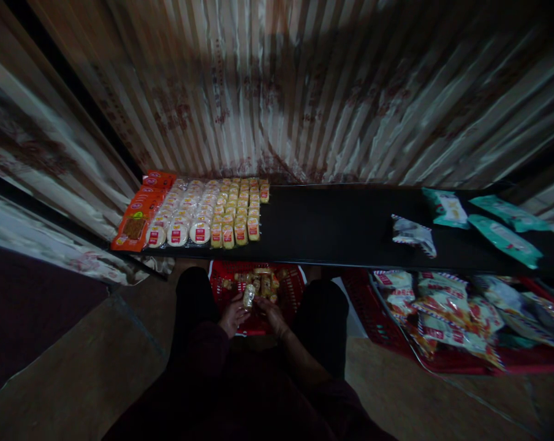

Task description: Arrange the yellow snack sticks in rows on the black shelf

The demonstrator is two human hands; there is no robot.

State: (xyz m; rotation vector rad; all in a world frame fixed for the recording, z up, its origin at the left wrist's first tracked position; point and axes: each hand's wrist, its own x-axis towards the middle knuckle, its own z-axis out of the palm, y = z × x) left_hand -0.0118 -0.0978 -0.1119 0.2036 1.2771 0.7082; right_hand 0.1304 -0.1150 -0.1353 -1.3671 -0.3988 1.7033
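Observation:
A red plastic basket (pixel 292 288) sits on the floor between my knees, under a black shelf (pixel 332 226). It holds several small wrapped yellow snack packets (pixel 262 283). My left hand (pixel 232 316) is closed on one such packet (pixel 249 296), held upright over the basket. My right hand (pixel 272 315) reaches into the basket beside it, fingers curled down among the packets; what it grips is hidden. On the shelf's left end lie neat rows of matching yellow packets (pixel 240 211), round white packets (pixel 185 214) and orange packs (pixel 141 214).
A silver-white packet (pixel 413 234) and three green packets (pixel 504 236) lie on the shelf's right half. A second red basket (pixel 461 318) heaped with red-and-white packets stands at the right on the floor. A corrugated metal wall rises behind the shelf.

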